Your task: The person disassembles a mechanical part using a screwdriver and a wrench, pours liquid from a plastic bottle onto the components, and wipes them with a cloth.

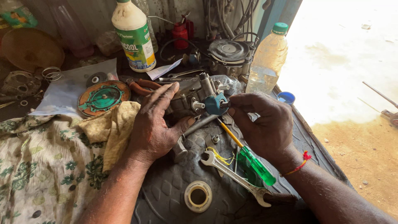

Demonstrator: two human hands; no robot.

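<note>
Two bare hands meet over a grey cast-metal carburettor-like body (188, 99) lying on the dark rubber mat (166, 186). The left hand (154, 124) lies flat over the near-left side of that body, fingers spread and pressing down to steady it, thumb hooked toward a grey metal tube (199, 125) below. The right hand (263, 124) comes in from the right, its thumb and fingertips (233, 107) pinched shut on a small blue-teal plastic fitting (215, 103) that sits against the right end of the metal body, just beside a short silver nozzle (198, 105).

The fitting lies directly left of the right fingertips, so the right hand is plainly the nearer one; the left hand's fingers are a little apart from it, to the left. The metal body's long axis runs left to right, roughly in line with the right hand's reach.

Near the hands, a green-handled screwdriver with yellow shaft (248, 159) points far-left toward the fitting, a silver open-ended spanner (234, 176) lies beside it, and a white tape roll (198, 196) rests nearest.
</note>
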